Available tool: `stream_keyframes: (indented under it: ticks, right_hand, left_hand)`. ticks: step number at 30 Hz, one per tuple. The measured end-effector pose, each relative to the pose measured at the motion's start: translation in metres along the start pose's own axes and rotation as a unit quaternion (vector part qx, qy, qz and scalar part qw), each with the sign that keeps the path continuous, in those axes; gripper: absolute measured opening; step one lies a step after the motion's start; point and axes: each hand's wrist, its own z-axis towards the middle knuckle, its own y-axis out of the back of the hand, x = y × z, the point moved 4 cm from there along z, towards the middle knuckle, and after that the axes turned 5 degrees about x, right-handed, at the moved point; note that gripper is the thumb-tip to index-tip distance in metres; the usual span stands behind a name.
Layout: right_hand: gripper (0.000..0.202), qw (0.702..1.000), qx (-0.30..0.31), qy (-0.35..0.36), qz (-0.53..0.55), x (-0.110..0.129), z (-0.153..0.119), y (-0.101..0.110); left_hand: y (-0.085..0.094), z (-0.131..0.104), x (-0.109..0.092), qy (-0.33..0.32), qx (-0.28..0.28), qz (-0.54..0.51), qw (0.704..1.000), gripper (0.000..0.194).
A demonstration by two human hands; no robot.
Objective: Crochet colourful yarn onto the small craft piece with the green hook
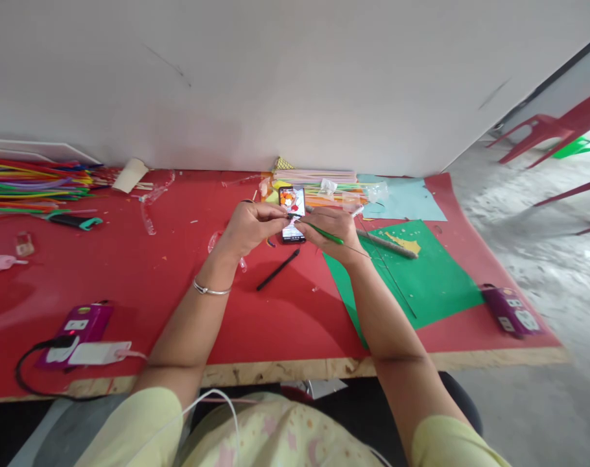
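Observation:
My left hand (251, 227) is closed in a pinch above the phone, its fingertips meeting a small dark piece (291, 216) that is too small to name. Close against it, my right hand (331, 230) is closed too, with a thin green stick (328, 235) in its fingers. From the stick's lower end a fine wire (358, 250) runs out to the right. Below both hands a lit phone (295, 235) shows a picture of red, orange and white shapes. A black pen-like stick (278, 269) lies just in front of the phone.
The red table (275, 331) carries a green sheet (441, 285) with a grey rod (392, 245), and a light blue sheet (406, 201). Bundled colourful pipe cleaners (32, 185) and black-handled scissors (74, 221) lie left. Purple power strips (88, 324) sit near the front edge.

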Motion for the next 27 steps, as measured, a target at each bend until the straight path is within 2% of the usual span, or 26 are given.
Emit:
stream_keyframes:
  ticks: [4, 7, 9, 12, 15, 17, 22, 27]
  right_hand:
    - [0.012, 0.999, -0.023, -0.014, 0.041, 0.002, 0.002, 0.003]
    - [0.012, 0.996, -0.055, -0.042, 0.063, 0.003, 0.003, 0.004]
    - [0.018, 0.994, -0.069, -0.058, 0.070, 0.003, 0.004, 0.004]
    - [0.031, 0.990, -0.077, -0.092, 0.075, 0.002, 0.004, 0.002]
    - [0.041, 0.984, -0.084, -0.132, 0.082, 0.002, 0.004, -0.002]
    - [0.044, 0.980, -0.091, -0.151, 0.087, 0.003, 0.004, -0.004]
    - [0.045, 0.977, -0.105, -0.164, 0.086, 0.005, 0.003, -0.009]
    - [0.036, 0.985, -0.090, -0.119, 0.082, 0.001, 0.001, -0.009]
  left_hand:
    - [-0.007, 0.001, -0.003, -0.036, 0.060, 0.055, 0.996, 0.032]
    - [-0.006, 0.003, -0.002, -0.034, 0.048, 0.084, 0.995, 0.054]
    - [-0.006, 0.005, 0.000, -0.017, 0.035, 0.046, 0.998, 0.065]
    - [-0.008, 0.005, 0.003, 0.009, 0.015, -0.084, 0.996, 0.058]
    - [-0.015, 0.005, 0.005, 0.047, -0.025, -0.217, 0.975, 0.048]
    - [-0.021, 0.005, 0.003, 0.052, -0.047, -0.268, 0.961, 0.042]
    - [-0.026, 0.005, 0.000, 0.050, -0.065, -0.297, 0.951, 0.041]
    - [-0.019, 0.005, 0.005, 0.074, -0.045, -0.286, 0.954, 0.049]
